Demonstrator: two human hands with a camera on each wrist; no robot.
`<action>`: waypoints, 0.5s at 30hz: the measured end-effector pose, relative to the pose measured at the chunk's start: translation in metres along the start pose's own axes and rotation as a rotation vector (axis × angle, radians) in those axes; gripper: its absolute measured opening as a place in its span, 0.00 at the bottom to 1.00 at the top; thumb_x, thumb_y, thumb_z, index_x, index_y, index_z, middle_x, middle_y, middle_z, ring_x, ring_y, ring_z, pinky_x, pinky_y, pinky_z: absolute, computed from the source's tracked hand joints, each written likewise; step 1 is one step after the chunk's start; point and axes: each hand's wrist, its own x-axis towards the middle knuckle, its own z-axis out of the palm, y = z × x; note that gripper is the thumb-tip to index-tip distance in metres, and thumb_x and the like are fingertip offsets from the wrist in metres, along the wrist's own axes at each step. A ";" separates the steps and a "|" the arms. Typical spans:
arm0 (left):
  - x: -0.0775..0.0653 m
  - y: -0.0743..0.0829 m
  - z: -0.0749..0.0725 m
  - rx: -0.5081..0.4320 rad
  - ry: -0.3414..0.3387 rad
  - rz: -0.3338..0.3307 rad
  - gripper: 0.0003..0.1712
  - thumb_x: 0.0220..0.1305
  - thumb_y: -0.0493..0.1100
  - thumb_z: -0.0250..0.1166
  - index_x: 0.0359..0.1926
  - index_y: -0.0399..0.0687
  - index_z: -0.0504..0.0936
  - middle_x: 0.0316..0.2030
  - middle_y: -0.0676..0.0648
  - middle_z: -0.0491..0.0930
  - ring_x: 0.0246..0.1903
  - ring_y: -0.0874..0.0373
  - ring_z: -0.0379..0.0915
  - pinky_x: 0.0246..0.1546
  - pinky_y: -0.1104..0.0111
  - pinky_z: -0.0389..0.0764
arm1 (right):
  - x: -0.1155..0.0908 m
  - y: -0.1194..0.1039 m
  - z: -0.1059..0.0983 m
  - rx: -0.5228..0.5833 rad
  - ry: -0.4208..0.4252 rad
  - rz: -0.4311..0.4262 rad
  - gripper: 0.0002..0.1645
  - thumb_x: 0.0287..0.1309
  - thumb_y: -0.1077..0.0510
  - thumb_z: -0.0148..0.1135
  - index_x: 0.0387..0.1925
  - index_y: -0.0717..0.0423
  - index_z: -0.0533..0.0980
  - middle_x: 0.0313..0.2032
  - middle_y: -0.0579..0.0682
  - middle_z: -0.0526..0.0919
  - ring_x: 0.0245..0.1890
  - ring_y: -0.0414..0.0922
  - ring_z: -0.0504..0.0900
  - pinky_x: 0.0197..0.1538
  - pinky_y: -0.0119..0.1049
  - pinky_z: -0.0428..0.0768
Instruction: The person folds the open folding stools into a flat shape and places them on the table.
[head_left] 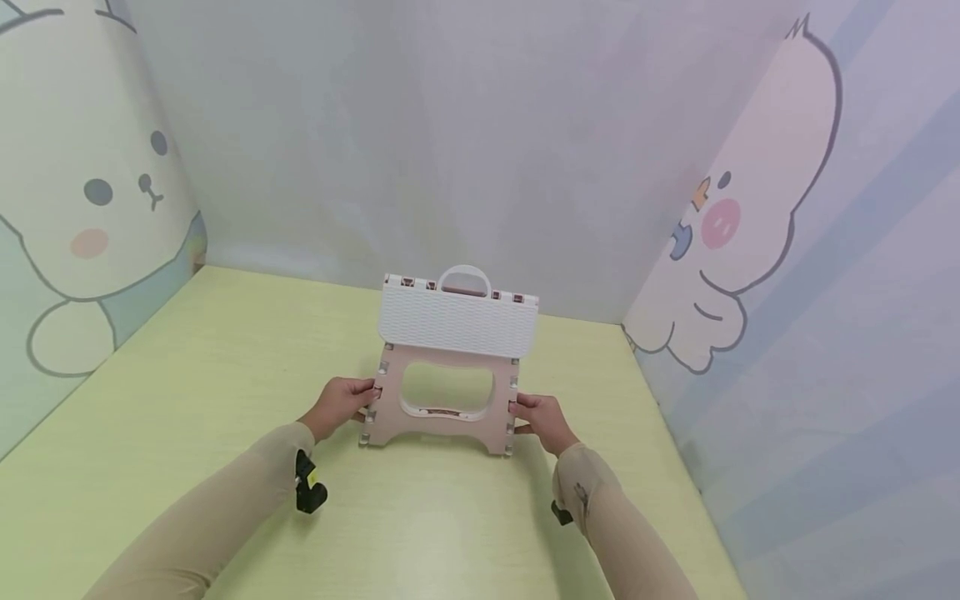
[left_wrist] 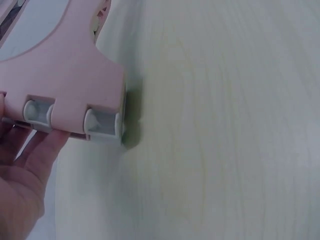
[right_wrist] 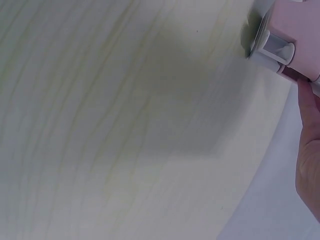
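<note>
A folding step stool (head_left: pixel 442 430) stands upright over the table in the head view, its pink leg panel facing me. Its white textured top (head_left: pixel 457 321) tilts up at the back, with a loop handle (head_left: pixel 487 280) along the far edge. My left hand (head_left: pixel 339 406) grips the left side of the pink panel, and my right hand (head_left: pixel 548 422) holds the right side. In the left wrist view, fingers (left_wrist: pixel 40 155) curl under the panel's hinged edge beside grey hinge knuckles. The right wrist view shows only a corner of the stool (right_wrist: pixel 302 30) with a fingertip against its edge.
The pale yellow wood-grain table (head_left: pixel 247 350) extends around the stool. A grey backdrop (head_left: pixel 480 150) rises behind it, and cartoon-printed walls flank it, with a bear (head_left: pixel 67 242) at left and a white character (head_left: pixel 780 150) at right. Black wrist cameras (head_left: pixel 307 483) sit under the sleeves.
</note>
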 end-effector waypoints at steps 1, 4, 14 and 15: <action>0.000 0.000 0.000 -0.003 0.003 -0.003 0.21 0.67 0.35 0.58 0.57 0.24 0.71 0.49 0.30 0.78 0.37 0.53 0.80 0.32 0.63 0.82 | 0.000 0.000 0.000 0.000 0.000 -0.003 0.19 0.62 0.70 0.56 0.53 0.78 0.72 0.50 0.70 0.78 0.40 0.50 0.83 0.38 0.45 0.82; -0.001 0.001 0.001 0.001 -0.003 0.009 0.21 0.68 0.35 0.58 0.57 0.23 0.70 0.49 0.29 0.77 0.38 0.52 0.80 0.32 0.62 0.82 | 0.000 -0.001 0.000 0.003 0.003 -0.002 0.19 0.61 0.70 0.56 0.52 0.78 0.72 0.49 0.69 0.78 0.39 0.50 0.83 0.38 0.46 0.82; -0.002 0.003 0.002 -0.018 0.008 -0.011 0.20 0.68 0.33 0.57 0.57 0.23 0.71 0.49 0.29 0.78 0.36 0.54 0.80 0.31 0.63 0.82 | 0.001 -0.002 0.000 0.002 0.008 0.007 0.19 0.62 0.70 0.56 0.52 0.78 0.72 0.49 0.70 0.78 0.38 0.49 0.83 0.38 0.47 0.82; -0.002 0.004 0.002 -0.015 0.008 -0.012 0.20 0.68 0.33 0.57 0.57 0.23 0.71 0.48 0.29 0.78 0.36 0.54 0.80 0.31 0.63 0.82 | 0.001 -0.001 0.000 0.003 0.007 0.010 0.19 0.62 0.70 0.56 0.52 0.78 0.72 0.49 0.70 0.78 0.38 0.49 0.83 0.38 0.47 0.82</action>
